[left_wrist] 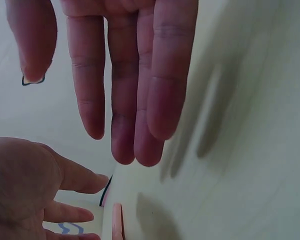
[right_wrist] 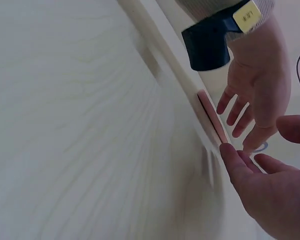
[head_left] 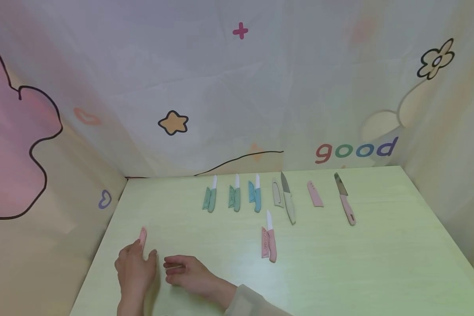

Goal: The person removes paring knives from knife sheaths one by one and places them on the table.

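My left hand is over the left part of the table, beside a slim pink piece, whose lower end it hides. Whether it touches the piece is hard to tell; its kind is unclear. In the left wrist view, the left hand has its fingers extended near the pink piece. To its right, my right hand holds nothing, its fingers loosely extended leftward. The right wrist view shows the right hand below the left hand, with the pink piece lying flat.
Along the back are green knives with green sheaths, a blue knife, a pale knife, a pink sheath and a pink-handled knife. Another pink knife lies nearer, beside its sheath. Printed cloth hangs behind.
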Demonstrator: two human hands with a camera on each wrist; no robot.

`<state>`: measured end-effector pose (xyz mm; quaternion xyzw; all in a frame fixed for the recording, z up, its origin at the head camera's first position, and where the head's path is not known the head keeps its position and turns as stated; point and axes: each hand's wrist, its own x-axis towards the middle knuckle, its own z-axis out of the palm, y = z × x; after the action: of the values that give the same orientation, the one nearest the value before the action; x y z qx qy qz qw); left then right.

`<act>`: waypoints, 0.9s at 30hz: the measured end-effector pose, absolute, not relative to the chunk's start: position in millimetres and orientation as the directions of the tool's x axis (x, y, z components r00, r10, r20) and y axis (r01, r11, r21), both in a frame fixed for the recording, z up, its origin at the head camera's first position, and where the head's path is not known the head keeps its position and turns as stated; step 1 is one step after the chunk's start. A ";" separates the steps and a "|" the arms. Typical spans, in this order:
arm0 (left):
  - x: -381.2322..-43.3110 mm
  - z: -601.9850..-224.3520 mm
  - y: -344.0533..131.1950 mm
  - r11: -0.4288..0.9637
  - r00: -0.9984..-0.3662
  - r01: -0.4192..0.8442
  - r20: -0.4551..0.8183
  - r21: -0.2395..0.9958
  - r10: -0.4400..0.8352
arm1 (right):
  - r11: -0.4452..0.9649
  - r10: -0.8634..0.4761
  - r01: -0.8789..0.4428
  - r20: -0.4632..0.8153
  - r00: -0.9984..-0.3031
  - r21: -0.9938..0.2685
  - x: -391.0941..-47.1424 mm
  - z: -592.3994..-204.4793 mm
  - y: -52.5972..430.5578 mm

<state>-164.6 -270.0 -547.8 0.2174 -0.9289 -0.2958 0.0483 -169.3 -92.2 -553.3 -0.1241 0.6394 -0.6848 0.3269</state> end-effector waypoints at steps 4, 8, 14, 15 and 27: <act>-170.1 -548.1 -278.9 0.747 -0.909 -0.395 -0.109 0.535 -0.402 | 0.011 -0.606 0.337 -0.275 -0.747 -0.941 -167.7 -552.1 -104.2; -174.8 -550.1 -284.4 0.770 -0.912 -0.400 -0.136 0.498 -0.386 | 0.001 -0.596 0.364 -0.293 -0.748 -0.932 -166.9 -550.3 -112.4; -181.5 -554.3 -289.3 0.823 -0.924 -0.357 -0.035 0.443 -0.382 | -0.013 -0.583 0.415 -0.330 -0.742 -0.910 -168.8 -552.3 -117.5; -182.3 -554.7 -289.8 0.829 -0.925 -0.350 -0.023 0.435 -0.379 | -0.013 -0.584 0.422 -0.335 -0.739 -0.907 -169.3 -553.4 -117.8; -190.9 -552.1 -291.9 0.835 -0.923 -0.350 -0.003 0.425 -0.386 | -0.014 -0.589 0.443 -0.351 -0.728 -0.896 -171.7 -558.0 -117.9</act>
<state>-190.9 -291.9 -552.1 0.1923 -0.9569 -0.2138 0.0412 -171.7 -117.9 -558.0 -0.0606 0.6007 -0.7094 0.3637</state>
